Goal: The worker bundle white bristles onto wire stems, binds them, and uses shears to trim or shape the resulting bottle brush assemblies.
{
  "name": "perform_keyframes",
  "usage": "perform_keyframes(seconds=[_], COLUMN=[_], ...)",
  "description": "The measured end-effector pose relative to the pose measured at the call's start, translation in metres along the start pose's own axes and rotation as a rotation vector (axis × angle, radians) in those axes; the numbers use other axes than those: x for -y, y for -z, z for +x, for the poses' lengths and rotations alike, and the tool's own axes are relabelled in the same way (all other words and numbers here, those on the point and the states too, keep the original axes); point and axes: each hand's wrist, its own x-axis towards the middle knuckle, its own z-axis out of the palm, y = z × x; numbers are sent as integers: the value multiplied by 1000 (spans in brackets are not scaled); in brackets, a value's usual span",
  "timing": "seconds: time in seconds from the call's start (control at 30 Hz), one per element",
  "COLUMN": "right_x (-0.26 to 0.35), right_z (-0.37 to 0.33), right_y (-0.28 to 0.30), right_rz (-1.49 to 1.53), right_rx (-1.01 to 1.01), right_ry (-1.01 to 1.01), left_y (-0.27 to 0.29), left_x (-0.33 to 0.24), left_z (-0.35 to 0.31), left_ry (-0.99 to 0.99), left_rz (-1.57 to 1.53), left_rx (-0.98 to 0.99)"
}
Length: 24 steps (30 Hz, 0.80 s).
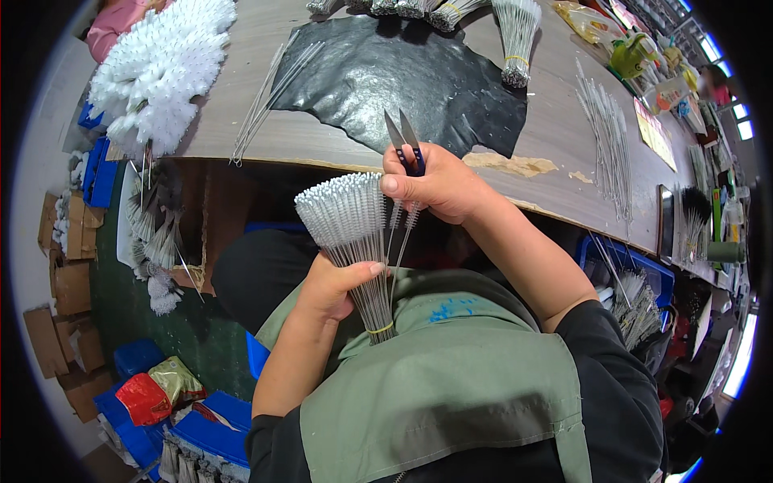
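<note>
My left hand (332, 286) is wrapped round a bundle of thin wire-handled tube brushes (342, 213), bristle ends up and fanned out. A yellow band (380, 330) circles the wire handles near their lower end, close to my green apron (451, 386). In my right hand (441, 183) are small dark-handled thread snips (418, 161), their two blades apart and pointing away from me. One or two brushes (409, 217) stand off from the bundle just below my right fingers. Whether those fingers touch them I cannot tell.
A black sheet (386, 80) covers part of the table (217, 121), with loose wire brushes (278, 92) at its left. Banded brush bundles (516, 40) lie along the far side. White-tipped brushes (173, 72) are piled at left; more (604, 133) lie at right, near bottles (636, 56).
</note>
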Motion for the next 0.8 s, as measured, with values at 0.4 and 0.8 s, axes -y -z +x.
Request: perform_keyframes(seconds=[0.4, 0.8], right_x=[-2, -2], right_z=[2, 5], right_y=[-7, -4], right_rz=[-18, 42], right_rx=[-78, 102], right_ry=[8, 72], left_y=[1, 0], left_x=[6, 9], left_z=[-3, -7], left_ry=[16, -51], left_rz=[-34, -6], left_rx=[12, -40])
